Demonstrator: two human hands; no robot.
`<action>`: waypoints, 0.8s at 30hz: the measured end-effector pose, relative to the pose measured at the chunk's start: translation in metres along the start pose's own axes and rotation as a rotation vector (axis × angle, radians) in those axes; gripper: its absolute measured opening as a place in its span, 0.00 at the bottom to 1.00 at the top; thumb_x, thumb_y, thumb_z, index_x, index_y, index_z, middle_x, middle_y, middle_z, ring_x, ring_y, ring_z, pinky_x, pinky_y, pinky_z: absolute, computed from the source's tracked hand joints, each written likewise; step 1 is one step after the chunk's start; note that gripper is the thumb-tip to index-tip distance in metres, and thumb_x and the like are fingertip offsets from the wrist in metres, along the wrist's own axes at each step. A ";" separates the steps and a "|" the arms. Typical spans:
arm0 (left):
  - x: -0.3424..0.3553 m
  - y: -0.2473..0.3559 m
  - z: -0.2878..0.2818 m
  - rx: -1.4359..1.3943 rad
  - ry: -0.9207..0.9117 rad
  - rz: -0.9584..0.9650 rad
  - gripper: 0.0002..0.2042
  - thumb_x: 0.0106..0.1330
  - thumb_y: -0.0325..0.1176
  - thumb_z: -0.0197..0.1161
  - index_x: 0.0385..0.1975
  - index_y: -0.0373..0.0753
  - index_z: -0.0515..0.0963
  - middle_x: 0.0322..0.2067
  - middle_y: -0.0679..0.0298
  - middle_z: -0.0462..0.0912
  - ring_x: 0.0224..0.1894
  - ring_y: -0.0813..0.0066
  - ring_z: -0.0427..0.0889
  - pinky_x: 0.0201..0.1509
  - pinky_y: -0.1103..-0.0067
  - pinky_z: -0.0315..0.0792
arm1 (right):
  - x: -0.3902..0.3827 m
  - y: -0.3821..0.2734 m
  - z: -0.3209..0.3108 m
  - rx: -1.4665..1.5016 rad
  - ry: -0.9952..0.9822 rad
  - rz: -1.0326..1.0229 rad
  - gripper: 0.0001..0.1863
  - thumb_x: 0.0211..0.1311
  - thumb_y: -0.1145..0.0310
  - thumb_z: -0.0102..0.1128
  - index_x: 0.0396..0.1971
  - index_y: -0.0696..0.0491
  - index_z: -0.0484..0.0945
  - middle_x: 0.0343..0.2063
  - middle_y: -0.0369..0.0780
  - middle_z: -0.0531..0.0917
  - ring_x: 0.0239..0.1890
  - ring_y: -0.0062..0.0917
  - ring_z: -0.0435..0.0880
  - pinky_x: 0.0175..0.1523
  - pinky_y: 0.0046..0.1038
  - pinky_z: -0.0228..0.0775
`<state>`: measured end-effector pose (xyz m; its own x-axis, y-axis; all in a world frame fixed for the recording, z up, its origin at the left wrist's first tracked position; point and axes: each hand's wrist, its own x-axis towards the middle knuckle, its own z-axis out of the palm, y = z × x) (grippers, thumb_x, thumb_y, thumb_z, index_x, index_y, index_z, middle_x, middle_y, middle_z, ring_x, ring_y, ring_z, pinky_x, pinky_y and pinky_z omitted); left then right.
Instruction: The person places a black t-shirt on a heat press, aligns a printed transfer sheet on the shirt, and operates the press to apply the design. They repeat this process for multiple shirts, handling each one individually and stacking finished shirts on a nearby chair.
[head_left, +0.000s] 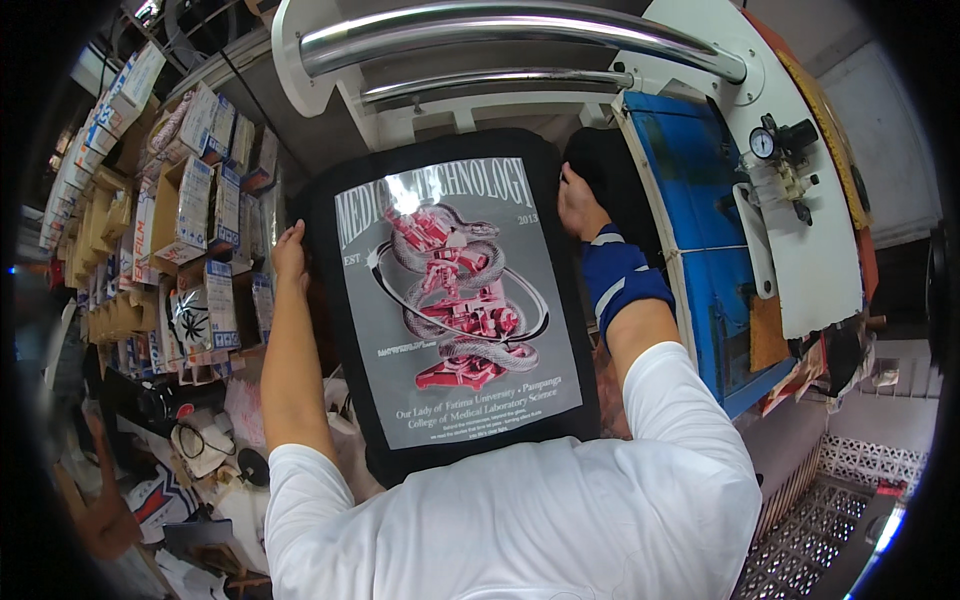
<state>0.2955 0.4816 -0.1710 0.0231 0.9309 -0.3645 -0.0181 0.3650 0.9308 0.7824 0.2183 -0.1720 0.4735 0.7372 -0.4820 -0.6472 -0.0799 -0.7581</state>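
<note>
A black T-shirt (350,430) lies stretched flat over a board in front of me, its neck and sleeves not in sight. On top of it rests a glossy transfer film (400,360) with a grey, white and pink-red design of a coiled snake and lettering. My left hand (290,252) is closed on the shirt's left edge, fingers curled. At the upper right edge, my right hand (580,203) grips the black fabric, with fingertips partly hidden. A blue cloth band (625,270) with white stripes wraps my right forearm.
Chrome bars (520,45) of a white press frame cross beyond the shirt. A blue machine part (690,200) stands to the right, with a pressure gauge (762,143) beside it. Stacked cardboard boxes (185,215) fill the left, above cables and crumpled material.
</note>
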 end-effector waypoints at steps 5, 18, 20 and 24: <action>0.009 -0.018 -0.038 -0.096 -0.003 -0.020 0.19 0.67 0.42 0.73 0.50 0.34 0.81 0.38 0.66 0.85 0.34 0.78 0.79 0.36 0.79 0.72 | -0.010 -0.021 0.043 0.026 0.113 0.132 0.27 0.73 0.51 0.60 0.55 0.61 0.79 0.54 0.48 0.84 0.58 0.39 0.82 0.67 0.41 0.70; -0.003 -0.012 -0.008 0.570 0.305 0.533 0.18 0.72 0.45 0.64 0.36 0.33 0.83 0.32 0.49 0.86 0.38 0.54 0.87 0.45 0.66 0.76 | 0.027 -0.011 0.007 -1.246 0.612 -0.528 0.31 0.75 0.45 0.51 0.41 0.64 0.83 0.44 0.59 0.84 0.50 0.56 0.83 0.54 0.48 0.72; -0.010 -0.011 0.000 0.530 0.295 0.482 0.17 0.71 0.44 0.64 0.35 0.32 0.83 0.30 0.48 0.86 0.35 0.55 0.87 0.42 0.67 0.77 | 0.029 -0.012 0.001 -1.206 0.632 -0.540 0.31 0.75 0.45 0.51 0.45 0.65 0.82 0.47 0.60 0.83 0.53 0.55 0.82 0.57 0.46 0.71; -0.009 -0.016 -0.005 0.570 0.316 0.453 0.16 0.71 0.43 0.65 0.35 0.32 0.83 0.31 0.49 0.87 0.34 0.56 0.87 0.42 0.66 0.77 | 0.029 -0.016 0.008 -1.191 0.588 -0.460 0.33 0.75 0.45 0.51 0.50 0.66 0.80 0.50 0.60 0.82 0.57 0.55 0.80 0.61 0.43 0.70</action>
<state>0.2905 0.4673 -0.1829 -0.1502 0.9784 0.1423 0.5583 -0.0348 0.8289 0.8022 0.2464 -0.1703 0.8707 0.4913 0.0211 0.3789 -0.6429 -0.6656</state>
